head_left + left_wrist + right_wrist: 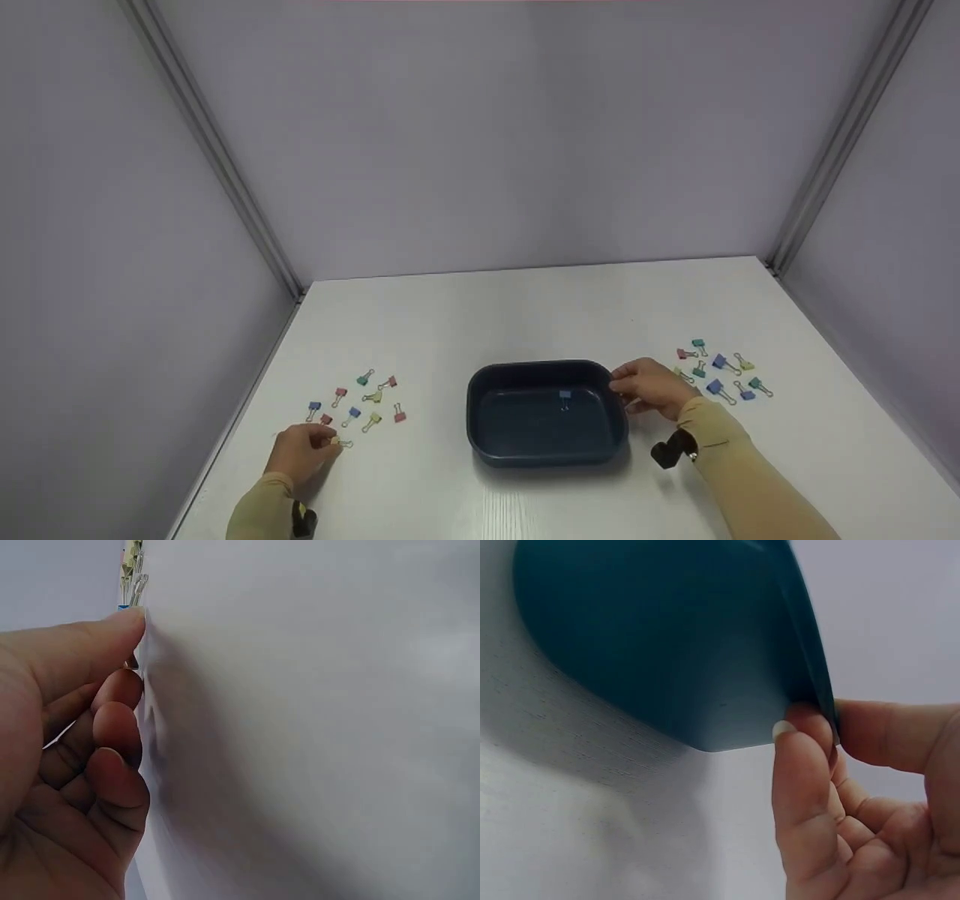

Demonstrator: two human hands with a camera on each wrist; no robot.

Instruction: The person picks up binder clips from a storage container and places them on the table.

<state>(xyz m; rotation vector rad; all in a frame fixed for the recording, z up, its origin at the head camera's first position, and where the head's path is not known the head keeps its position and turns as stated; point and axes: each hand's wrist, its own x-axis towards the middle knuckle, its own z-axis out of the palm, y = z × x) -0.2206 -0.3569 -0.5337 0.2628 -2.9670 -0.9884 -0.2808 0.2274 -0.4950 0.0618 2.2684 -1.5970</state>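
In the head view my left hand [298,451] is at the near side of the left group of binder clips. Its thumb and forefinger pinch a yellow binder clip [339,442], whose wire handles point right; the fingers mostly cover it in the left wrist view. My right hand [654,388] grips the right rim of a dark blue rectangular tray [547,456], thumb on one side of the wall and fingers on the other. One blue binder clip [565,394] lies inside that tray.
Several red, blue, green and yellow binder clips [354,412] lie scattered on the white table [420,315] at the left. Another scattered group of clips [721,363] lies beyond my right hand. Grey panels [480,150] stand behind and at both sides.
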